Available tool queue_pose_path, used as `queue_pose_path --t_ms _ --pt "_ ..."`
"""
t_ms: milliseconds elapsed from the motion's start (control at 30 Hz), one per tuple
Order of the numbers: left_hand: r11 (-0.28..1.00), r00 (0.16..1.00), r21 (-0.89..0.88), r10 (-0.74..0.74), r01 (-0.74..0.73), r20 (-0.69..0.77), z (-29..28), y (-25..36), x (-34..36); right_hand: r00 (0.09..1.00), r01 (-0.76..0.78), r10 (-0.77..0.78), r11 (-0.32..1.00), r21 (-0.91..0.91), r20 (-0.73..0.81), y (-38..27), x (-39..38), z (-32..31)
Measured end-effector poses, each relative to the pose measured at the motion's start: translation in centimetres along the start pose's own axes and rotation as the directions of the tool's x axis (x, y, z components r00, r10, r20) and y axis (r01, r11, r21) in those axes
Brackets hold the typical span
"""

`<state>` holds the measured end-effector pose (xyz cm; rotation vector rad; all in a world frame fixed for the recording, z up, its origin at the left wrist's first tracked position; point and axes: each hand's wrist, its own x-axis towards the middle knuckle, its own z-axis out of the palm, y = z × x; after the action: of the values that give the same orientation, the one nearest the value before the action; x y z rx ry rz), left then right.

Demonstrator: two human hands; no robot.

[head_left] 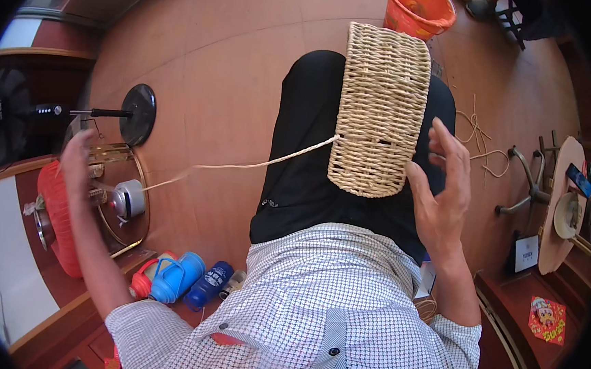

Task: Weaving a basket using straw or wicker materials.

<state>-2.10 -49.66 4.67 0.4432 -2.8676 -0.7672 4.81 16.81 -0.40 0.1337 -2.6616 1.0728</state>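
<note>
A woven straw basket (383, 101) with a rounded lower end lies across my lap, over my black trousers (301, 150). From its left edge a twisted straw cord (263, 164) runs left and down toward a silver metal pot (128, 199). My right hand (443, 184) is at the basket's lower right edge with thumb and fingers apart; the thumb tip is close to the weave, and I cannot tell if it touches. Out to the far left, my left hand (78, 159) is raised near the pot. Motion smears its fingers, so any grip on the cord cannot be made out.
An orange-red bucket (419, 11) stands beyond the basket. On the left are a fan's round black base (138, 114), a red bag (57, 216) and a blue thermos (178, 277). Loose cord (477, 132) lies on the floor at right, near metal chair legs (530, 184).
</note>
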Motion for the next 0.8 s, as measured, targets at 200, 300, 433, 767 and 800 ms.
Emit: queue_pose_path --t_ms 200,300,433,767,800 --pt "0.864 0.735 -0.46 0.445 -0.202 0.512 12.7 27.5 -15.2 0.678 -0.681 0.141 0.491 0.543 0.722 -4.4 0.4 0.4" --pt "0.819 0.538 -0.471 0.572 -0.327 0.62 15.5 27.6 -17.5 0.667 -0.709 -0.078 0.241 0.663 0.741 -4.7 -0.3 1.7" --pt "0.927 0.59 -0.206 0.361 -0.315 0.723 14.8 24.6 -16.1 0.67 -0.739 -0.002 0.092 0.667 0.742 -3.5 0.3 0.8" --pt "0.764 0.607 -0.639 0.551 -0.09 0.573 16.7 31.6 -19.3 0.697 -0.697 -0.085 0.149 0.701 0.712 -5.0 -1.8 3.9" --pt "0.764 0.608 -0.64 0.55 -0.087 0.573 16.9 31.5 -19.1 0.696 -0.699 -0.085 0.151 0.699 0.713 -4.9 -1.7 3.6"
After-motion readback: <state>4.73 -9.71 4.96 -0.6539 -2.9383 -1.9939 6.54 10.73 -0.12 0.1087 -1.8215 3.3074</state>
